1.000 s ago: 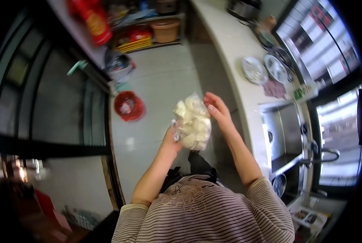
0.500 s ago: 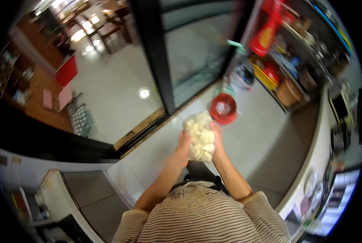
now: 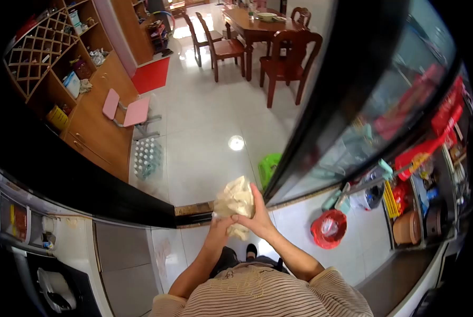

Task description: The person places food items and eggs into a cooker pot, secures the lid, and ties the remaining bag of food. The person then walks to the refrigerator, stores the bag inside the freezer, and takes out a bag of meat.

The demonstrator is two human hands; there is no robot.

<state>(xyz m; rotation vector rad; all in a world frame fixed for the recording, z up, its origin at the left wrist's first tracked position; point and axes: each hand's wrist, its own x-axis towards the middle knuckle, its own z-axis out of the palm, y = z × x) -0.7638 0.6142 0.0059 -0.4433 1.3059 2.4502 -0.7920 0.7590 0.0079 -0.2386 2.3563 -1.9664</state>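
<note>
A clear plastic bag of pale, rounded pieces (image 3: 238, 199) is held up in front of my body, near the middle of the view. My left hand (image 3: 221, 227) grips its lower left part, with the fingers partly hidden by the bag. Around its right side wraps my right hand (image 3: 256, 214), the thumb pointing left across the front near my left hand. The bag's left edge is blurred.
A doorway track (image 3: 194, 217) crosses the floor ahead, framed by dark door panels. Beyond stand a wooden table (image 3: 252, 24), chairs, a pink seat (image 3: 137, 111) and bottles (image 3: 147, 157). A red bin (image 3: 329, 228) is at right, a pot (image 3: 56, 288) at lower left.
The view has turned left from the counter and sink to face the doorway. My right hand, apart from the bag at first, has closed on it, and the bag has tilted.
</note>
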